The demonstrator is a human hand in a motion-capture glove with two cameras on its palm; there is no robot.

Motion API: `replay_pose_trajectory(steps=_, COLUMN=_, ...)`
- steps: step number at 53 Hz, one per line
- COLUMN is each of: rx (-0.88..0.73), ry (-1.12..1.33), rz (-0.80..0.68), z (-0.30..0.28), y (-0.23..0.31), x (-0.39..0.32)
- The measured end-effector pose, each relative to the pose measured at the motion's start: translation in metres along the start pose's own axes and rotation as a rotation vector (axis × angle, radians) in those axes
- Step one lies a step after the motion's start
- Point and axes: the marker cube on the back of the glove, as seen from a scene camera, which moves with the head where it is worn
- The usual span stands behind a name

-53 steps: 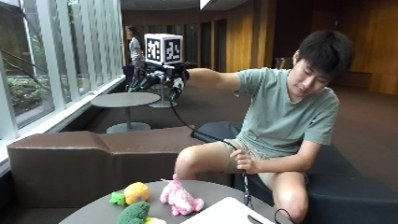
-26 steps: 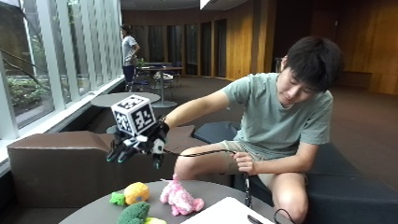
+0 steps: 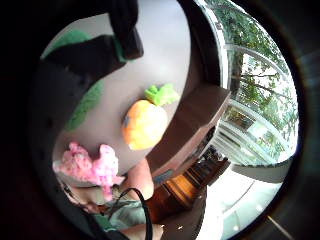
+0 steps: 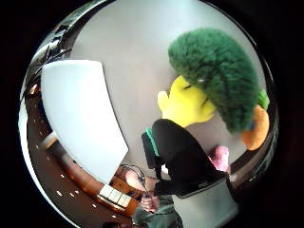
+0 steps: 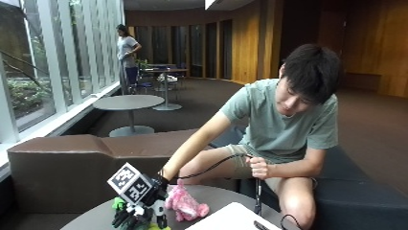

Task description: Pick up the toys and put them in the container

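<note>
Hand: gloved right hand (image 5: 137, 215) low over the table (image 4: 128, 52), fingers pointing down, holding nothing.
Toys: broccoli (image 4: 216, 76) under palm; carrot (image 3: 144, 122), pink toy (image 5: 185, 203) beside.
Container: white (image 4: 80, 118), near.

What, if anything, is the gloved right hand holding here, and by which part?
Nothing yet, as far as the views show. The gloved right hand hangs over the table with fingers pointing down above the broccoli toy, beside the carrot toy and pink toy; no grip shows.

Round grey table (image 4: 128, 42) w/ broccoli toy (image 4: 216, 76), carrot toy (image 3: 144, 124), pink plush (image 5: 185, 203) & white container (image 4: 80, 118) on it.
</note>
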Motion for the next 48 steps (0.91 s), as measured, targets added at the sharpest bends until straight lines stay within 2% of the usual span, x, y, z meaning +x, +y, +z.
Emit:
replay_pose_trajectory(steps=4, rx=-0.018, ry=-0.006, rz=0.004, z=0.022, y=-0.01, x=0.0)
replay_pose_trajectory(steps=11, rx=0.022, ry=-0.131, rz=0.015, z=0.025, y=-0.019, x=-0.005)
replay_pose_trajectory(steps=15, rx=0.1, ry=-0.225, rz=0.047, z=0.03, y=-0.025, x=-0.004)
replay_pose_trajectory(steps=19, rx=0.233, ry=-0.171, rz=0.066, z=0.034, y=-0.032, x=-0.002)
replay_pose_trajectory(steps=25, rx=0.305, ry=-0.068, rz=0.004, z=0.023, y=-0.033, x=-0.01)
replay_pose_trajectory(steps=36, rx=0.349, ry=0.044, rz=-0.034, z=-0.058, y=0.015, x=-0.018)
replay_pose_trajectory(steps=48, rx=0.48, ry=0.048, rz=-0.095, z=-0.178, y=0.102, x=-0.037)
